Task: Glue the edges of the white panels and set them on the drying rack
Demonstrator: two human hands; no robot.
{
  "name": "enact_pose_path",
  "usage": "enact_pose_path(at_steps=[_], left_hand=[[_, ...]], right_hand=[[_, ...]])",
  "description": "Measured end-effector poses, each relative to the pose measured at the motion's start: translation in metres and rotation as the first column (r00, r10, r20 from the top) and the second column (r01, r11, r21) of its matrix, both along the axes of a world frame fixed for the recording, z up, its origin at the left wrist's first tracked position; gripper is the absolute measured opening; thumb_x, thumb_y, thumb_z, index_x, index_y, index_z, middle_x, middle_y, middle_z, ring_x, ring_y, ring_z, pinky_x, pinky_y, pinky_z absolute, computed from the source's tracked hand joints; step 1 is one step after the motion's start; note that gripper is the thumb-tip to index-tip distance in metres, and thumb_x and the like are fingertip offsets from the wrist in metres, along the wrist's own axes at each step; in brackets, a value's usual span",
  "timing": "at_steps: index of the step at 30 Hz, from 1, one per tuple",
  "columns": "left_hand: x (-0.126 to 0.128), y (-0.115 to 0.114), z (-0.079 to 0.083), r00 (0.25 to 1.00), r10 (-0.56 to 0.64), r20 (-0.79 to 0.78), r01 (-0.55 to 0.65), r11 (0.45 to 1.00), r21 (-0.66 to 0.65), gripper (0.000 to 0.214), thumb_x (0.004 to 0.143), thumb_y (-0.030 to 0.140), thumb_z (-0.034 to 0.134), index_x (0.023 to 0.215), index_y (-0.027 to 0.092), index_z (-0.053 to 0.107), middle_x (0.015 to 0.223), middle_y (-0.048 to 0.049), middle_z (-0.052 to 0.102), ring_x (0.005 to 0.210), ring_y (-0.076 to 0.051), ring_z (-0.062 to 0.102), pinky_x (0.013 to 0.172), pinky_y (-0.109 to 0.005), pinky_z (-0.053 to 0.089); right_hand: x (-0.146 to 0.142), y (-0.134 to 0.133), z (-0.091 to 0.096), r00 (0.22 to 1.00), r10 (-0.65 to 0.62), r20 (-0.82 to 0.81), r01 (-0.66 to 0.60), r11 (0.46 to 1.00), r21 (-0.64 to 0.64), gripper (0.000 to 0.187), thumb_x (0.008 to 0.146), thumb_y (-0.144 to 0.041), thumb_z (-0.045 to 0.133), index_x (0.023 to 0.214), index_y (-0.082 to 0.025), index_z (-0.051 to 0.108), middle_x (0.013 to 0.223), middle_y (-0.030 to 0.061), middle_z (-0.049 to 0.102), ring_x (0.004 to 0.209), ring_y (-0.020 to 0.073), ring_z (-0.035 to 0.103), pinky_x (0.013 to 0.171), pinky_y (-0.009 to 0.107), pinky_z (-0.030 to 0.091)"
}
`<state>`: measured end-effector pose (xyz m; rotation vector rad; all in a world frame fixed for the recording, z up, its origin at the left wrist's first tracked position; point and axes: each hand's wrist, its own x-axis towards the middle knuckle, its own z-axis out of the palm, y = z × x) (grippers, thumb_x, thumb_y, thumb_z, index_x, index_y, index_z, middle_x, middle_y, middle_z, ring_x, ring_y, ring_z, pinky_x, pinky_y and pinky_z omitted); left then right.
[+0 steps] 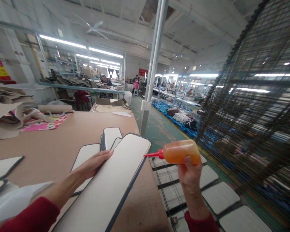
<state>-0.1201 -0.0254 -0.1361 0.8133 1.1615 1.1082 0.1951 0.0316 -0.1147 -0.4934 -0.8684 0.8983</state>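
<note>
My right hand [189, 169] is wrapped round a squeeze bottle [181, 151] of amber liquid, tipped on its side. Its red nozzle points left, with the tip at the dark edge of a long white panel [120, 167]. My left hand [99, 161] grips that panel by its left edge, the thumb lying on top and the other fingers hidden beneath. The panel is tilted above the table and has a dark border. Behind it, more white panels [111, 137] with dark edging lie overlapped on the table.
The brown table [87, 129] carries further panels [4, 167] and grey-beige material [7, 112] at left. White panels [209, 177] lie on a wire rack at lower right. A metal post [151, 71] stands beyond the table, and wire racks [261, 80] rise at right. Several people are farther back.
</note>
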Motion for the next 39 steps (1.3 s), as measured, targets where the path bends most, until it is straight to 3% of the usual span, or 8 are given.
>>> enact_pose_path(at_steps=[7, 11, 19, 27, 39], left_hand=[[-0.006, 0.003, -0.008, 0.999, 0.027, 0.026, -0.028, 0.999, 0.035, 0.041, 0.065, 0.051, 0.079, 0.078, 0.017, 0.059, 0.066, 0.0004, 0.067, 0.053, -0.013, 0.060, 0.049, -0.022, 0.048], [-0.010, 0.003, -0.015, 0.999, 0.021, 0.025, -0.022, 0.999, 0.042, 0.038, 0.069, 0.049, 0.076, 0.079, 0.017, 0.058, 0.066, 0.0005, 0.066, 0.053, -0.013, 0.060, 0.048, -0.021, 0.047], [-0.005, 0.003, -0.008, 0.998, 0.046, 0.040, -0.048, 0.998, 0.034, 0.039, 0.064, 0.045, 0.081, 0.078, 0.016, 0.058, 0.065, -0.0007, 0.067, 0.052, -0.014, 0.061, 0.047, -0.022, 0.049], [0.001, 0.007, 0.001, 0.994, 0.090, 0.068, -0.091, 0.996, 0.016, 0.035, 0.064, 0.036, 0.082, 0.076, 0.016, 0.057, 0.064, -0.0011, 0.067, 0.052, -0.014, 0.063, 0.048, -0.022, 0.051], [0.001, 0.014, 0.005, 0.990, 0.116, 0.085, -0.116, 0.993, -0.011, 0.016, 0.080, 0.025, 0.070, 0.085, 0.015, 0.059, 0.069, -0.0042, 0.071, 0.056, -0.017, 0.066, 0.053, -0.026, 0.055]], right_hand=[[-0.006, 0.001, -0.005, 0.998, 0.060, -0.031, -0.062, 0.997, -0.037, 0.051, 0.060, -0.035, 0.082, 0.105, -0.018, 0.065, 0.094, 0.0061, 0.072, 0.082, 0.0200, 0.067, 0.079, 0.035, 0.055], [-0.008, 0.000, -0.008, 0.996, 0.081, -0.024, -0.082, 0.996, -0.043, 0.045, 0.061, -0.036, 0.081, 0.099, -0.019, 0.066, 0.091, 0.0049, 0.072, 0.080, 0.0192, 0.067, 0.075, 0.033, 0.056], [-0.012, -0.004, -0.007, 0.990, 0.135, -0.039, -0.137, 0.988, -0.074, 0.053, 0.058, -0.038, 0.083, 0.104, -0.020, 0.065, 0.089, 0.0046, 0.072, 0.076, 0.0197, 0.066, 0.074, 0.035, 0.056], [-0.015, -0.010, -0.007, 0.984, 0.178, -0.015, -0.179, 0.979, -0.101, 0.056, 0.058, -0.042, 0.082, 0.106, -0.020, 0.065, 0.092, 0.0072, 0.072, 0.079, 0.0239, 0.067, 0.085, 0.049, 0.053], [-0.014, -0.017, -0.005, 0.974, 0.225, -0.030, -0.227, 0.969, -0.095, 0.056, 0.056, -0.044, 0.084, 0.105, -0.024, 0.067, 0.095, 0.0075, 0.074, 0.085, 0.0282, 0.070, 0.083, 0.052, 0.054]])
